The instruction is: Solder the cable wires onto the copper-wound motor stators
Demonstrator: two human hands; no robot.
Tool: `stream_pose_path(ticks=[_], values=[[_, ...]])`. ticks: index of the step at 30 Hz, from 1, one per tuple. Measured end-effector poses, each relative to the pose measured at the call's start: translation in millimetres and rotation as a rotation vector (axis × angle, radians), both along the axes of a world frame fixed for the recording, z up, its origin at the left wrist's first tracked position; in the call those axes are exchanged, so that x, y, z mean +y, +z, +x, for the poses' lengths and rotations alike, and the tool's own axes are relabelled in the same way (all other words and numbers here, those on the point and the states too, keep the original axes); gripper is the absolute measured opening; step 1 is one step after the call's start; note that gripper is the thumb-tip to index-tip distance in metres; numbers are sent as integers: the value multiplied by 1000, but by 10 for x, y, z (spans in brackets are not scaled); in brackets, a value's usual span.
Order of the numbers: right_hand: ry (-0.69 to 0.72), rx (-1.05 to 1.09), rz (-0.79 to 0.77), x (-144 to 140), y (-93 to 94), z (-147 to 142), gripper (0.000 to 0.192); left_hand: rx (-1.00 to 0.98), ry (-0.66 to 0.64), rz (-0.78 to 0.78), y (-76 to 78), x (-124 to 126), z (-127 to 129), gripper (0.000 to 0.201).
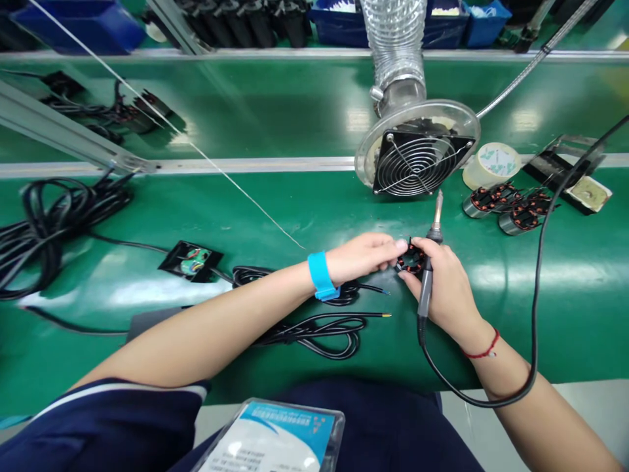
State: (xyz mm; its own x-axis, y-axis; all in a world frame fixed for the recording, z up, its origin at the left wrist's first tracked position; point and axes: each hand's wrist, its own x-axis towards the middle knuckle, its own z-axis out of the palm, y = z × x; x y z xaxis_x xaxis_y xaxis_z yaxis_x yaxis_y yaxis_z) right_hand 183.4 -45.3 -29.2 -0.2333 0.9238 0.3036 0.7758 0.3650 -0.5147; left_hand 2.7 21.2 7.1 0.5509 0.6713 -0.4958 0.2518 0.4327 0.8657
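My right hand [447, 282] is closed around a soldering iron [426, 288] whose metal tip points away from me, toward the fan. Its thumb and index finger also reach onto a small black motor stator [411, 259] with copper windings. My left hand [366, 255], a blue strap on its wrist, pinches the left side of that stator. The parts of the stator under my fingers are hidden. Below my left wrist, coiled black cables [334, 334] lie on the green table with bared ends showing.
A round fume extractor fan [417, 164] on a foil duct stands ahead. Several stators [523, 213], a solder spool [491, 164] and a sponge in an iron stand [588, 194] sit at right. The iron's cord [536, 295] loops over my right forearm. At left lies a circuit board [192, 261].
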Motion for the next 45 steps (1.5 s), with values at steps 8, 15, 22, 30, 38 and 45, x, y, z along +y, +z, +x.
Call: stream_pose_path(ticks=[8, 15, 22, 30, 38, 45], values=[[-12, -10, 10, 4, -11, -15, 40, -71, -223, 26, -123, 60, -136, 22], [64, -20, -53, 24, 11, 86, 50, 96, -419, 410, -60, 90, -228, 24], [140, 61, -47, 48, 69, 238, 58, 686, -871, 873, 101, -190, -235, 13], [8, 419, 7, -75, 310, 78, 50, 196, -202, 519, 200, -2, -206, 10], [-22, 663, -110, -95, 432, -229, 43, -75, -108, 271, 130, -49, -241, 19], [103, 892, -201, -84, 344, -215, 44, -122, -307, 384, 179, -75, -315, 21]])
